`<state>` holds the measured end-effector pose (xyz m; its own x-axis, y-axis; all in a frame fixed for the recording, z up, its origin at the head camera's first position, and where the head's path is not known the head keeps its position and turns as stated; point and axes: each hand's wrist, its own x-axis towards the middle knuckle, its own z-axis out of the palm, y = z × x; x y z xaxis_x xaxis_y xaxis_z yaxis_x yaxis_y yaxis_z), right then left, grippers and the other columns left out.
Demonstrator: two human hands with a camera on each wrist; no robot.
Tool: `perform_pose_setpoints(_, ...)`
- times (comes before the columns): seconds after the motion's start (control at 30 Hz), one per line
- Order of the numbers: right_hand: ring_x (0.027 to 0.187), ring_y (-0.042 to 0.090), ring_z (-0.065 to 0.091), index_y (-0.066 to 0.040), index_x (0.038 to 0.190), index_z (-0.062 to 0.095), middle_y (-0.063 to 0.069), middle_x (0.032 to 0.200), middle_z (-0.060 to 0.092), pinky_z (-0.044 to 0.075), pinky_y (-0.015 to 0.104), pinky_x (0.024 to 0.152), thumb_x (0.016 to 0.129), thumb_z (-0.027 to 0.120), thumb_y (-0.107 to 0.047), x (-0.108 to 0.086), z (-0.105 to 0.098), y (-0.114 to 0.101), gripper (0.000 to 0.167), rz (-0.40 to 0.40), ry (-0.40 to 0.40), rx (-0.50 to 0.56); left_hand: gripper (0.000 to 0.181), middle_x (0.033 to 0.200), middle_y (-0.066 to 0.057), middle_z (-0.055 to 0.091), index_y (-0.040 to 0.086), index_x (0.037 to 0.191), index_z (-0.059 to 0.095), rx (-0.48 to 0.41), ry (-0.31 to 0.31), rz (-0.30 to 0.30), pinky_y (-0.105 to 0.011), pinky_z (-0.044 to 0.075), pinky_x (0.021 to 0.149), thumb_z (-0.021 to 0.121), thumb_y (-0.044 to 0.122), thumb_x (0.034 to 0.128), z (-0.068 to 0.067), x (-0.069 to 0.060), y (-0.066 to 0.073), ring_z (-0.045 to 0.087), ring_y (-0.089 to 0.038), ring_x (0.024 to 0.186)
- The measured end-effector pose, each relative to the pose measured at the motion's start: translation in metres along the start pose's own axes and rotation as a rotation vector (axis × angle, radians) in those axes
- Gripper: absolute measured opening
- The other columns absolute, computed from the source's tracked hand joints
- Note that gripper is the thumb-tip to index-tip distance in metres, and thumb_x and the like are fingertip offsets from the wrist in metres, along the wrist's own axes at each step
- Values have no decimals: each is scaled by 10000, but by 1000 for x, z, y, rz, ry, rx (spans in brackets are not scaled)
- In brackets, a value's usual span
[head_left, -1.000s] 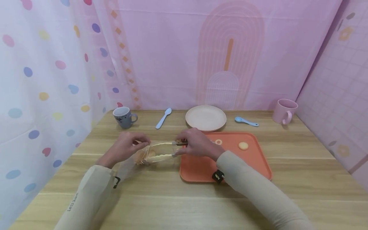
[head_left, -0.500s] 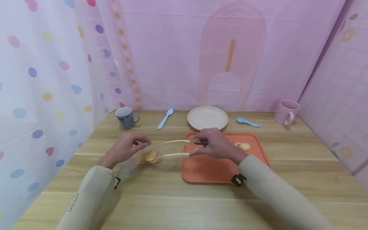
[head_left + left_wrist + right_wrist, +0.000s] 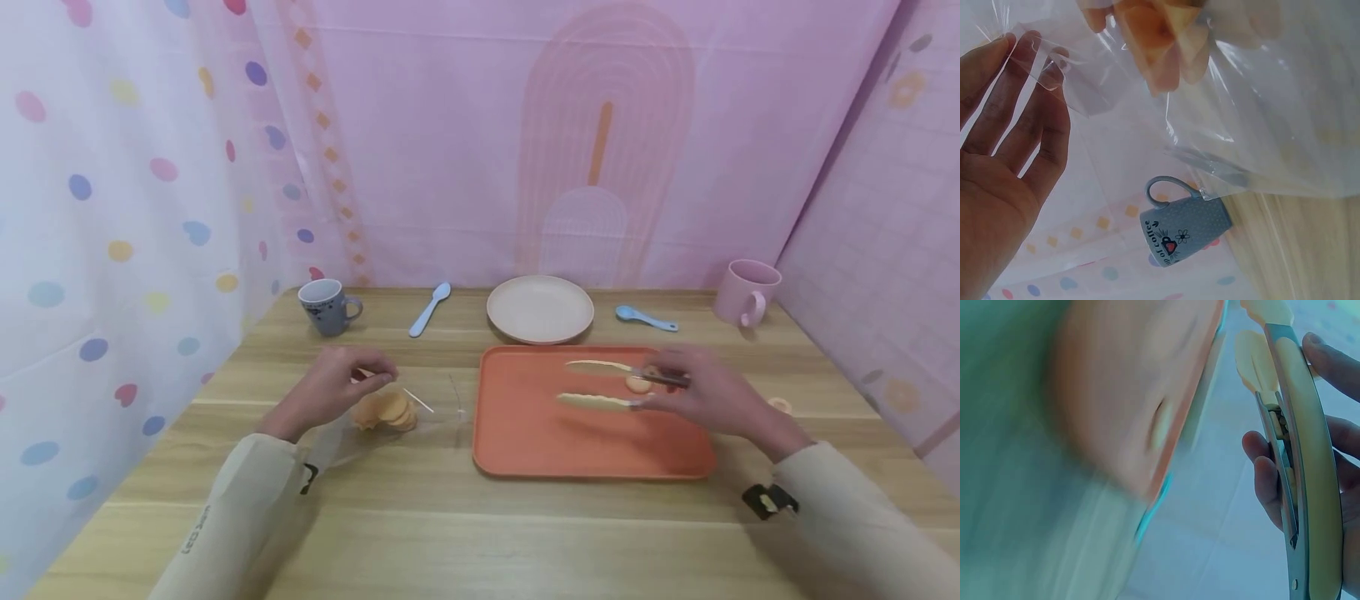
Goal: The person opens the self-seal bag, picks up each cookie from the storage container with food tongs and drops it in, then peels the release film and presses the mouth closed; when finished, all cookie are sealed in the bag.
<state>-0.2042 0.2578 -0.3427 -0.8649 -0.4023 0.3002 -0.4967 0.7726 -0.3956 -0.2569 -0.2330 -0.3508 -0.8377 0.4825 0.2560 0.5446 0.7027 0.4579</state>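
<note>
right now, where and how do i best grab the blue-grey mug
Probably by the handle, coming in from the right as the head view shows it: the blue-grey mug stands upright and its handle loop juts out that way.

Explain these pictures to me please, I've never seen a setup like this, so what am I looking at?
There's no robot here, just a person's two bare hands. The wide view comes from a camera worn on the head, looking forward and down. The two close views come from cameras on each wrist.

The left hand pinches a clear plastic bag with round biscuits inside. The right hand holds tongs, their tips apart.

On the wood-grain table sits an orange tray with one round biscuit visible. Behind it are a pale plate, two blue spoons, a blue-gray mug and a pink mug.
</note>
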Motion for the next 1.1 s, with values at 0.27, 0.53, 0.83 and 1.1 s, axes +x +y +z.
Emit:
perform_pose_setpoints(0.27, 655, 2, 482, -171, 884, 719, -110, 731, 592, 399, 191, 575, 713, 903, -311, -40, -21, 43, 287, 3, 104, -142, 92, 966, -38, 788, 78, 978, 771, 1, 3, 6, -266, 588, 731, 695, 72, 928, -1, 1, 4, 736, -179, 894)
perform_pose_setpoints(0.53, 702, 52, 586, -101, 944, 754, -37, 785, 695, 469, 263, 619, 721, 894, -322, -45, -36, 60, 344, 84, 52, -205, 90, 972, -41, 787, 78, 980, 769, 2, -7, 24, -242, 576, 728, 698, 65, 926, -3, 2, 5, 740, -198, 901)
perform_pose_setpoints(0.83, 698, 75, 638, -111, 902, 747, -51, 756, 676, 509, 251, 617, 738, 882, -348, -36, -45, 66, 317, 132, -39, -153, 95, 958, -51, 789, 66, 967, 772, 23, -1, 60, -253, 583, 727, 701, 36, 912, -3, 8, 4, 748, -218, 899)
perform_pose_setpoints(1.1, 745, 140, 671, -55, 977, 755, 14, 831, 729, 515, 274, 637, 741, 879, -353, -33, -45, 65, 400, 166, -73, -138, 103, 900, 0, 791, 99, 907, 788, 14, 49, 123, -248, 574, 709, 751, 17, 858, 2, 15, 4, 739, -140, 846)
